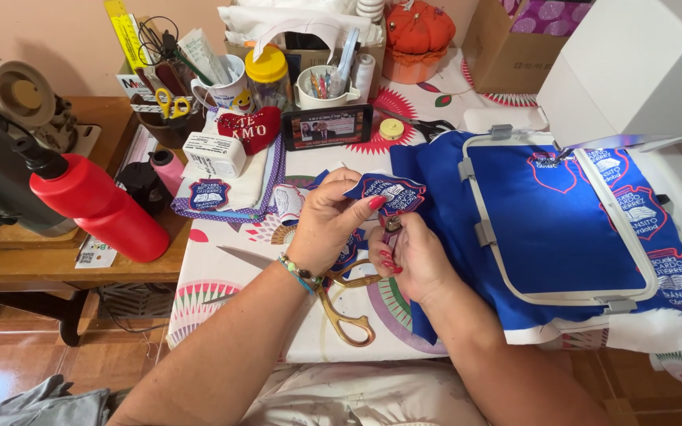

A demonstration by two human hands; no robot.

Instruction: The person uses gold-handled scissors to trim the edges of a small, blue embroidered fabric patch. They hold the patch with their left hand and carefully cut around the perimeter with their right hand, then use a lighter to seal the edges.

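left hand point(325, 225) pinching one blue shield-shaped embroidered patch point(388, 193), right hand point(412, 256) closed on a small tool point(392, 227), both just left of the white embroidery hoop point(487, 229). inside the hoop, blue cloth point(554, 229); beside its right edge, three more patches point(641, 209). one pair of gold scissors point(349, 304) below the hands.

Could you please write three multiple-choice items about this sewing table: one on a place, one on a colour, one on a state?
1. Where do the gold scissors lie?
A. on the table under the forearms
B. in the mug
C. on the floor

2. What colour is the bottle at the left?
A. green
B. red
C. white

3. What does the left hand do?
A. rests flat
B. pinches an embroidered patch
C. holds the phone

Answers: 1 A, their handles show below the wrists; 2 B, its body is red with a black cap; 3 B, thumb and fingers close on the patch edge, while the right hand holds a small tool beneath.
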